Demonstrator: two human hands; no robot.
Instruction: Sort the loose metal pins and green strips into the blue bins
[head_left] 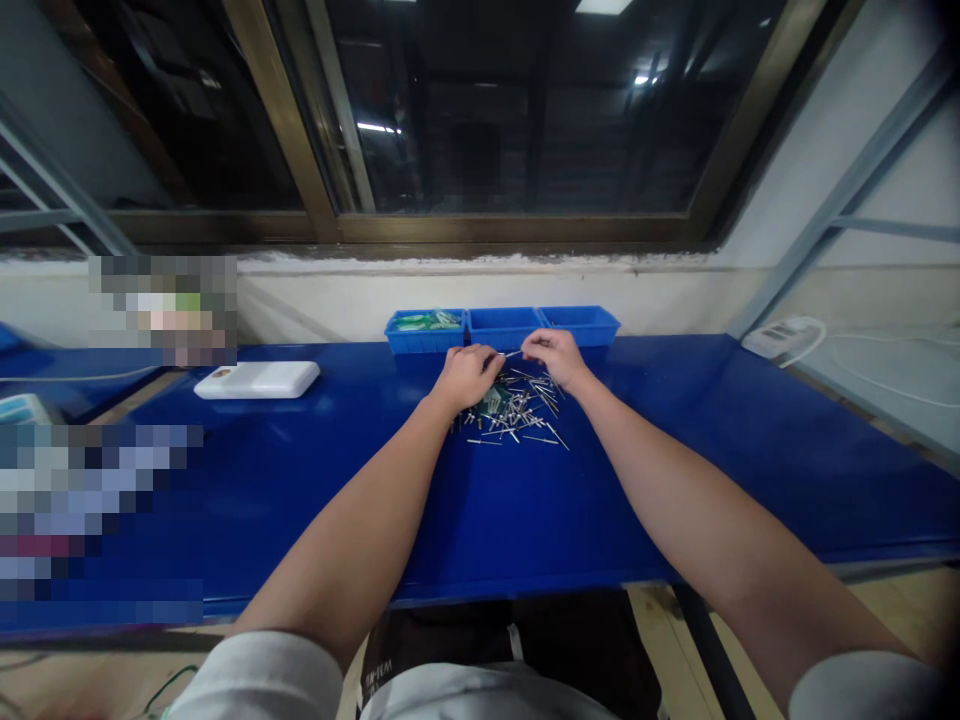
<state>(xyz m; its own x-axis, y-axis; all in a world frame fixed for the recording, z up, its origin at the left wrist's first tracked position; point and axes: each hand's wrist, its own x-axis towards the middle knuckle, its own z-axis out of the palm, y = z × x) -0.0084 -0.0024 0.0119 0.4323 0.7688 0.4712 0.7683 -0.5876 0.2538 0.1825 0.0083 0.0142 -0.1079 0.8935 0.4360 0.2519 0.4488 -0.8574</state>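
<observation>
A loose pile of blind rivets (pixel 517 410), thin silver pins with thicker ends, lies on the blue table below my hands. Beyond the pile, a single blind rivet (pixel 513 354) spans the small gap between my fingers. My right hand (pixel 556 357) pinches its right end between thumb and fingertips. At its left end, my left hand (pixel 469 376) is closed, thumb pressed toward curled fingers; the fingertips are partly hidden. Beside the left wrist, a clear greenish plastic bag (pixel 491 402) shows among the rivets.
Behind my hands stand three joined blue bins; the left bin (pixel 425 342) holds green-and-clear packets. A white power bank-like box (pixel 257 380) lies on the left of the blue table (pixel 517 530). At the right back sits a white power strip (pixel 782 338) with a cable. A wall and window rise behind.
</observation>
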